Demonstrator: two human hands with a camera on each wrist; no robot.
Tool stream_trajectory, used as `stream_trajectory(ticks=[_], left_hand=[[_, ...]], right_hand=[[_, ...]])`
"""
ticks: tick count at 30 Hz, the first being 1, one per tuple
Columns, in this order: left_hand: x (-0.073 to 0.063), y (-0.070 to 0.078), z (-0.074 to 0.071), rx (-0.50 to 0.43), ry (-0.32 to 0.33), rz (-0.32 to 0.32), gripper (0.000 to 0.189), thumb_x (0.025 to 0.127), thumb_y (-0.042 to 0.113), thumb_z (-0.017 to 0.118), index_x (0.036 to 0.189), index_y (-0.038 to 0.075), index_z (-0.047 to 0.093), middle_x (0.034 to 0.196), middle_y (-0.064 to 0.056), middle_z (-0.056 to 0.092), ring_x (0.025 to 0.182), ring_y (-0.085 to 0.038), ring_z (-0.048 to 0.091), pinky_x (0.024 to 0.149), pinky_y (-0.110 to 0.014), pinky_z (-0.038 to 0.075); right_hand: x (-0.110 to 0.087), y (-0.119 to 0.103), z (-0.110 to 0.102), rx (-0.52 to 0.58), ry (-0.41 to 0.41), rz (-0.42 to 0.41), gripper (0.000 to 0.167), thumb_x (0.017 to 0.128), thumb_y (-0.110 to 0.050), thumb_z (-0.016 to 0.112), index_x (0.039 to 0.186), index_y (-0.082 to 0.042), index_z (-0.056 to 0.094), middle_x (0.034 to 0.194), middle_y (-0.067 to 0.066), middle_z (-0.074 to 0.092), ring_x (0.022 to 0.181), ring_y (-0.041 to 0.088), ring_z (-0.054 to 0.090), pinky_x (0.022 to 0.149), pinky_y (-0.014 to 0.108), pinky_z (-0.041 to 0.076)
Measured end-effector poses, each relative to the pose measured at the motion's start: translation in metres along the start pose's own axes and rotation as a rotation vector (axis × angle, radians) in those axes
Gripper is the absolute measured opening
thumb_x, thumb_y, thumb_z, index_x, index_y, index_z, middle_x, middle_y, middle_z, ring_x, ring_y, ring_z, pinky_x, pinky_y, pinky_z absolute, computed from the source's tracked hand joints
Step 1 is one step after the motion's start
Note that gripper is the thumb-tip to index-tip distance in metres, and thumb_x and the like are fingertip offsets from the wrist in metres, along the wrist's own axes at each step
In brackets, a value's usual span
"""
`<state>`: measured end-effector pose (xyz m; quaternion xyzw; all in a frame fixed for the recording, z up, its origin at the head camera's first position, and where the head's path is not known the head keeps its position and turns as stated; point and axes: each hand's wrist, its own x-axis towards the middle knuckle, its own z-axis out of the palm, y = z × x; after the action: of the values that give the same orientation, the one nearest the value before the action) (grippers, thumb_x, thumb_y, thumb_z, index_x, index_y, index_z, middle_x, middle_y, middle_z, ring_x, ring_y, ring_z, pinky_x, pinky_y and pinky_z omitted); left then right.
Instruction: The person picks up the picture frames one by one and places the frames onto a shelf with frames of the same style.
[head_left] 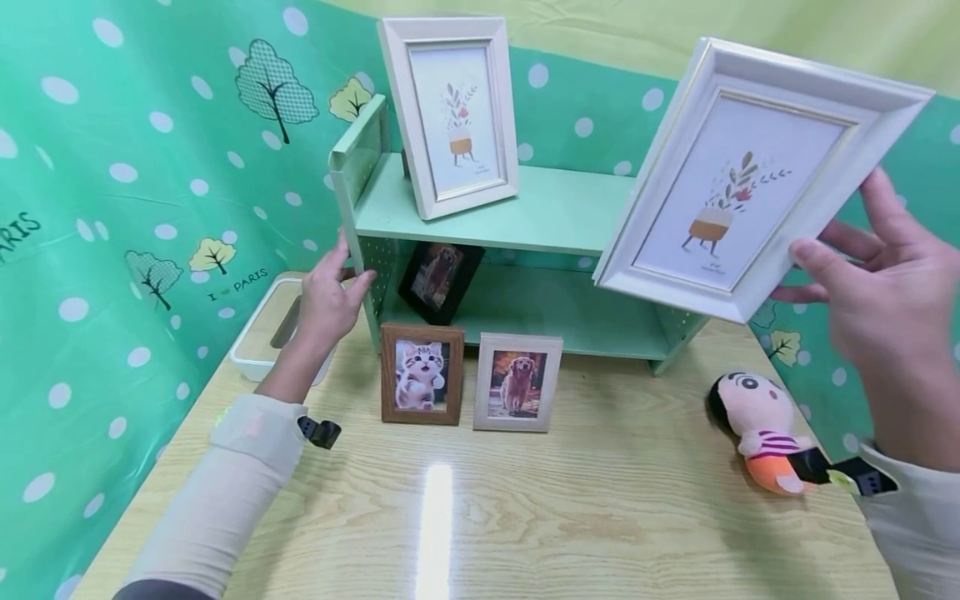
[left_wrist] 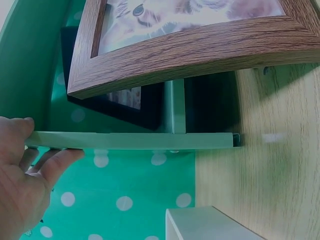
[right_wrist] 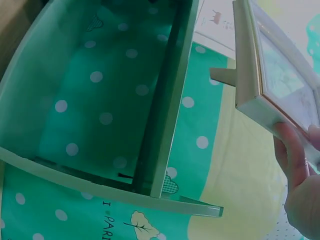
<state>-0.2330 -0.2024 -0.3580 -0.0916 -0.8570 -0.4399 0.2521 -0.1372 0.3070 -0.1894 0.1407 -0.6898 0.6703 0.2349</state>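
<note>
My right hand (head_left: 892, 275) grips a white picture frame (head_left: 806, 71) by its lower right edge, holding it tilted in the air before the shelf's right end. Its print shows a potted plant, and a stand leg (right_wrist: 223, 76) sticks out behind. With thumb and fingers on either side, my left hand (left_wrist: 22, 172) pinches the left side panel (left_wrist: 130, 140) of the green two-tier shelf (head_left: 570, 204). A matching white frame (head_left: 412, 158) stands at the left of the upper tier. On the lower tier a black frame (head_left: 427, 312) with a dog photo leans at an angle.
On the wooden table (head_left: 600, 517), a brown frame (head_left: 388, 375) with a kitten photo and a pale frame (head_left: 483, 383) with a dog photo stand before the shelf. A plush doll (head_left: 757, 408) lies at right. Behind my left arm sits a white plastic box (head_left: 247, 358).
</note>
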Motion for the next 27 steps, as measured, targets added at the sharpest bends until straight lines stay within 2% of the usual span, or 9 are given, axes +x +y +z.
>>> stream_trajectory(ticks=[7,14,27], left_hand=[[0.001,0.001,0.001,-0.013,-0.003,-0.009,0.076,0.099,0.006,0.065,0.162,0.025,0.027,0.148,-0.021,0.054,0.117,-0.045,0.066,0.090,-0.053,0.064],[0.001,-0.001,0.001,-0.018,0.012,0.007,0.076,0.098,0.004,0.065,0.162,0.022,0.028,0.146,-0.022,0.055,0.115,-0.046,0.067,0.089,-0.053,0.064],[0.000,-0.001,0.000,-0.018,0.012,0.023,0.075,0.098,0.005,0.066,0.162,0.022,0.029,0.147,-0.021,0.055,0.115,-0.045,0.067,0.089,-0.052,0.065]], right_hand=[[0.019,0.002,0.008,0.002,0.037,0.065,0.071,0.089,0.005,0.072,0.147,-0.032,0.054,0.149,0.002,0.059,0.116,0.013,0.071,0.053,0.032,0.063],[0.041,0.008,0.018,0.033,0.043,0.107,0.071,0.087,0.002,0.075,0.145,-0.035,0.056,0.146,0.003,0.062,0.102,0.014,0.076,0.055,0.035,0.063],[0.071,0.021,0.031,0.101,0.060,0.217,0.075,0.083,0.003,0.080,0.142,-0.038,0.057,0.143,0.003,0.064,0.092,0.017,0.079,0.056,0.038,0.063]])
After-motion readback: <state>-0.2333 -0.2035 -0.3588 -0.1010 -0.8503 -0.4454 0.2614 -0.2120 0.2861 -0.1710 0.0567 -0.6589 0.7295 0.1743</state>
